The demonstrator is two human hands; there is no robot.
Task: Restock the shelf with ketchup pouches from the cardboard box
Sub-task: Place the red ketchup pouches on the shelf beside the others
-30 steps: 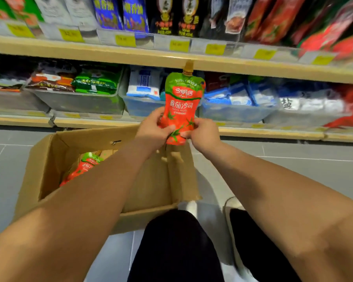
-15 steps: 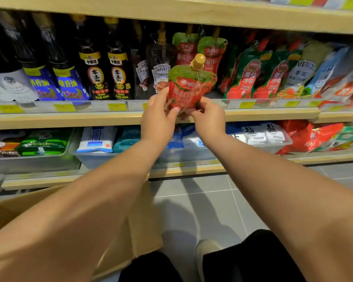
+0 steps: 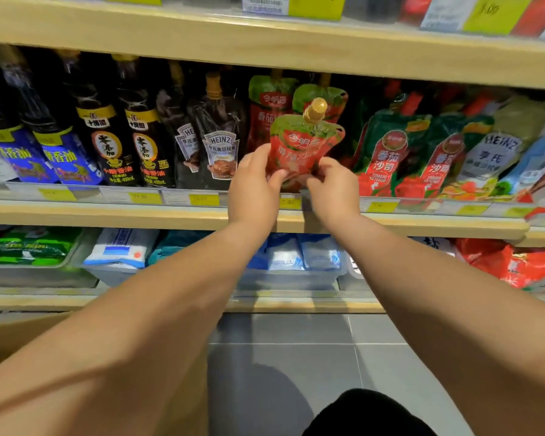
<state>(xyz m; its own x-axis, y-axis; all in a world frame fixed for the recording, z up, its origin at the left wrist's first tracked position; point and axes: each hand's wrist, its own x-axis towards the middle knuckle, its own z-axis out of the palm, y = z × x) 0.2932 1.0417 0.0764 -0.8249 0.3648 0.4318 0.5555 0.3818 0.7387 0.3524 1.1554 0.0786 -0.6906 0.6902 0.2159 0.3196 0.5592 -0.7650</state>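
Observation:
A red and green ketchup pouch with a gold cap is held upright by its bottom edge at the front of the middle shelf. My left hand grips its lower left corner and my right hand its lower right corner. Two matching ketchup pouches stand on that shelf just behind it. A corner of the cardboard box shows at the lower left, mostly hidden by my left forearm.
Dark Heinz sauce pouches and sesame oil bottles stand left of the gap. Green and red tomato pouches lean on the right. Bins of white and blue packets fill the lower shelf. Grey floor tiles lie below.
Both hands have lifted the pouch from above the box up to the middle shelf and moved it in toward the matching pouches. The view has tilted up, leaving the box nearly out of sight.

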